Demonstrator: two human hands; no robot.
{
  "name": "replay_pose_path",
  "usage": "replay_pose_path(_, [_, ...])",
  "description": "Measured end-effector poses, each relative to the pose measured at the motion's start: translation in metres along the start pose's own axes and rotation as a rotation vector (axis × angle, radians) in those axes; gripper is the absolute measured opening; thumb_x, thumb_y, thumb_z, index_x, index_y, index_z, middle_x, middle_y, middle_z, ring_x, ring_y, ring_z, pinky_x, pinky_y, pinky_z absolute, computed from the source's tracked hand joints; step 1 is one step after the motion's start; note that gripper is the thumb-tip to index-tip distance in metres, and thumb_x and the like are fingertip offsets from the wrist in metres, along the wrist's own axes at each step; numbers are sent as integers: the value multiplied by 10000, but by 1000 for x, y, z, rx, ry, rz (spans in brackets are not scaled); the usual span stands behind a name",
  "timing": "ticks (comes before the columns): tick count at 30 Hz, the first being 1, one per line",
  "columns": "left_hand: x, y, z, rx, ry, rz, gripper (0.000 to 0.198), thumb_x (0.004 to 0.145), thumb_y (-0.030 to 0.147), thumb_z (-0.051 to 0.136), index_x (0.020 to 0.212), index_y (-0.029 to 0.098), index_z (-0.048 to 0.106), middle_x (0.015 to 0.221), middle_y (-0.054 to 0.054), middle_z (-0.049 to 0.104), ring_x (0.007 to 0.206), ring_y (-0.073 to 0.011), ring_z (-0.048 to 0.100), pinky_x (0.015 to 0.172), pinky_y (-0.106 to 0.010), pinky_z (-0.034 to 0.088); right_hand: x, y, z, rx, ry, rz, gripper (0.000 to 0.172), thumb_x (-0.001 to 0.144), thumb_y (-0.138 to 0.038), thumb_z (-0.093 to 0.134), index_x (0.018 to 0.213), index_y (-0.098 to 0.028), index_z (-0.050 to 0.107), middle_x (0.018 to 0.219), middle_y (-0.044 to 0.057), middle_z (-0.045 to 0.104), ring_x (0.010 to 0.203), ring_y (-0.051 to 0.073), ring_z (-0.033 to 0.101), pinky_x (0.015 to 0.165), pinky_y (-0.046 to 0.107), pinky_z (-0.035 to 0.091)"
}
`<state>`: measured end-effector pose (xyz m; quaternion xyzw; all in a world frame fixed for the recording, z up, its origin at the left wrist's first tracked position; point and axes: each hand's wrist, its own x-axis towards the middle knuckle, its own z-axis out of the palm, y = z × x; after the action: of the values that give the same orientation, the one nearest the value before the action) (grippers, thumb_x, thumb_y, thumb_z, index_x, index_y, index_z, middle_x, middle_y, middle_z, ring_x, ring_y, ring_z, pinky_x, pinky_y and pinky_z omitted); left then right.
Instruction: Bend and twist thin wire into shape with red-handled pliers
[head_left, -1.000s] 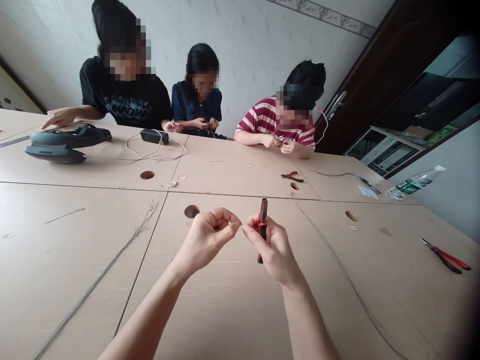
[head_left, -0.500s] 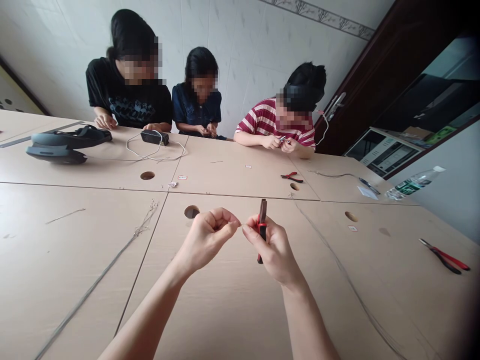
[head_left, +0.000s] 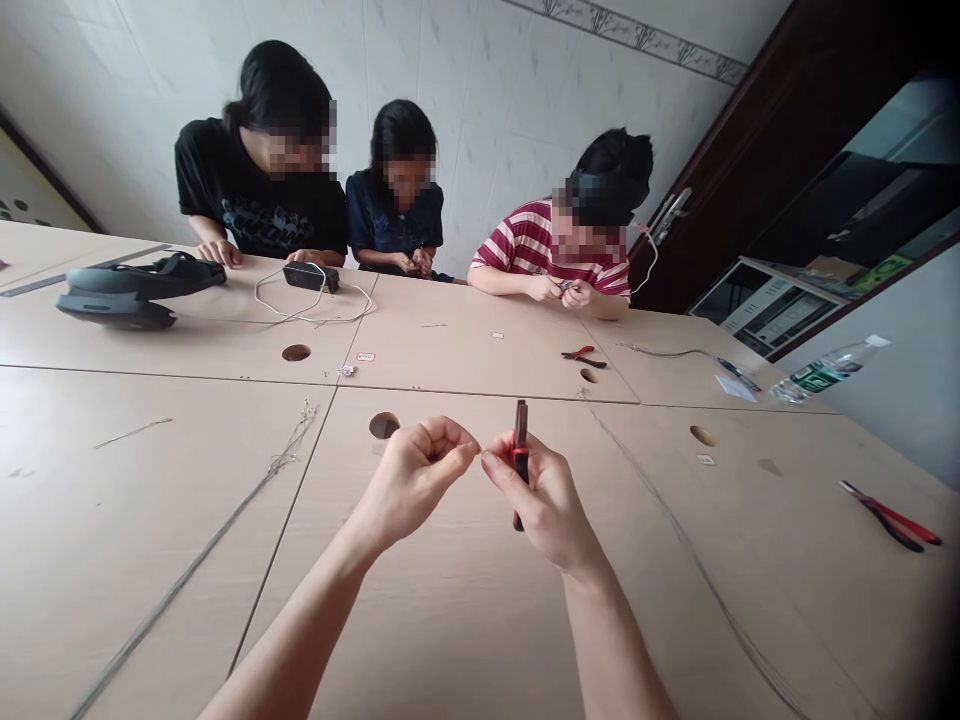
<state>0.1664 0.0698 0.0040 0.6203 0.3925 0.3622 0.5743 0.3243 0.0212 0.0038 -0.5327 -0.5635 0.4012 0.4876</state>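
The right hand (head_left: 544, 500) grasps the held pliers (head_left: 520, 460), their nose pointing up and away from the person. Just left of the held pliers, the left hand (head_left: 409, 480) is clenched, thumb and forefinger pinched together — anything in the pinch is too small to tell. The fingertips of both hands nearly meet above the table (head_left: 450, 610). Well left of the held pliers lies a bundle of thin strands (head_left: 195, 562); to their right runs a second bundle (head_left: 673, 522), with loose pliers (head_left: 870, 501) farther right. Beyond the held pliers, far to the right, is a clear bottle (head_left: 819, 376) with a green label and white cap — its contents cannot be made out.
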Motion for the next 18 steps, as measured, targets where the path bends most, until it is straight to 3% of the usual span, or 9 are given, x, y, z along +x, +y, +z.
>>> replay_pose_path(10, [-2,2,2,32,9,-1,222,886,359,548,786,166,592,596,54,430,476,-62,267,426,-199,221,0,0,0,-25,17,2,238,903,-386,556,757,-212,487,613,-61,335,545,105,295,508,248,284])
replay_pose_path(12, [-2,3,2,50,26,-3,228,902,361,520,820,172,618,573,51,450,477,-75,341,443,-201,298,1,1,-2,-38,18,3,235,906,-391,551,766,-214,487,621,-58,342,543,106,303,505,247,291])
replay_pose_path(15, [-3,5,-3,18,82,41,283,939,385,476,914,180,669,775,-19,649,737,-131,594,726,-251,498,1,1,-3,-45,38,-1,231,901,-386,555,764,-215,483,618,-59,343,546,107,307,508,247,290])
replay_pose_path(18, [-5,11,-15,-124,102,104,306,943,418,499,956,188,702,1160,-71,667,1110,-195,591,1012,-315,443,1,2,-3,-38,57,2,230,891,-383,564,757,-212,489,634,-52,377,561,110,325,514,248,292])
